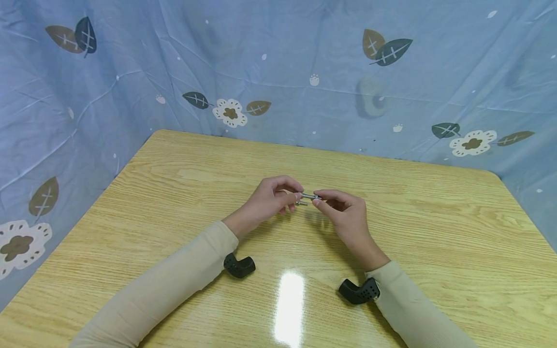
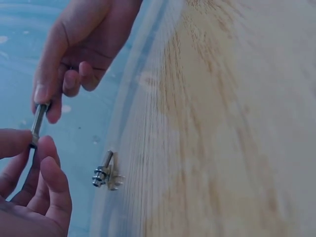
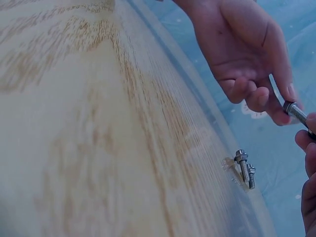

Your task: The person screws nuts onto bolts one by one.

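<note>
Between both hands is a metal bolt with a threaded shank, held roughly level above the table. My left hand pinches its left end between thumb and fingers; the right wrist view shows a thick head there. The right hand pinches the other end with thumb and forefinger, where a wider piece, perhaps a nut, is partly hidden by the fingertips. Below the hands, two more bolts with nut-like collars are on the table close together. Only part of them shows beside the left fingers in the head view.
The wood-grained table has rounded far corners. Behind it and at the left hangs a blue cloth with leaves and flowers. Black wrist mounts sit at both sleeve cuffs. Light glares on the near part of the tabletop.
</note>
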`<state>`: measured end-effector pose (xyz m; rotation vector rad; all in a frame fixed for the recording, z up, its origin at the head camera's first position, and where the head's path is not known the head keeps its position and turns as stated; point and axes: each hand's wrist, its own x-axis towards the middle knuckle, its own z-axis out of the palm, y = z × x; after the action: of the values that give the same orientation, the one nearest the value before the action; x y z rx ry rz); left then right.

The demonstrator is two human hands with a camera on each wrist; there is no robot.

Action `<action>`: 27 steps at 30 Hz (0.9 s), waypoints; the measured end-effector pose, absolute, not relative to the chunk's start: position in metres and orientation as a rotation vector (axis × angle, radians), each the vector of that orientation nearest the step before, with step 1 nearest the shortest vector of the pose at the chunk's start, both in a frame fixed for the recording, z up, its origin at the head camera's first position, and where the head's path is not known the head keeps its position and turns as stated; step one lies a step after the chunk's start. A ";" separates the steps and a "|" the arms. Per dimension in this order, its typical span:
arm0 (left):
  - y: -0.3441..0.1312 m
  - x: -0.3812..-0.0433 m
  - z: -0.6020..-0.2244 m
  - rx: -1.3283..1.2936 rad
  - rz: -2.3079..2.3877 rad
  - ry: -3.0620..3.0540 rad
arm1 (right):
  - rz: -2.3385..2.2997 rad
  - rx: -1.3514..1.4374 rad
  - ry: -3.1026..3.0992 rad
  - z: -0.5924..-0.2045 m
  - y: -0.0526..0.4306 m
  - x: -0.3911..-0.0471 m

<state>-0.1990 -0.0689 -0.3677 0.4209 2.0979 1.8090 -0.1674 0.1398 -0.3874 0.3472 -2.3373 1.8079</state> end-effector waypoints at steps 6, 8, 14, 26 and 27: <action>-0.070 -0.198 -0.367 0.453 1.813 2.099 | 1.810 0.354 -2.336 -0.388 0.140 -0.167; -0.070 -0.198 -0.366 0.451 1.805 2.101 | 1.810 0.352 -2.336 -0.388 0.140 -0.167; -0.069 -0.200 -0.367 0.392 1.774 2.108 | 1.806 0.342 -2.341 -0.388 0.140 -0.167; -0.069 -0.198 -0.366 0.404 1.796 2.099 | 1.792 0.351 -2.352 -0.388 0.140 -0.167; -0.069 -0.198 -0.366 0.414 1.800 2.099 | 1.790 0.352 -2.352 -0.388 0.141 -0.167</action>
<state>-0.1981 -0.0690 -0.3661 0.4137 2.0994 1.7997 -0.1672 0.1406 -0.3881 0.3520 -2.3523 1.7901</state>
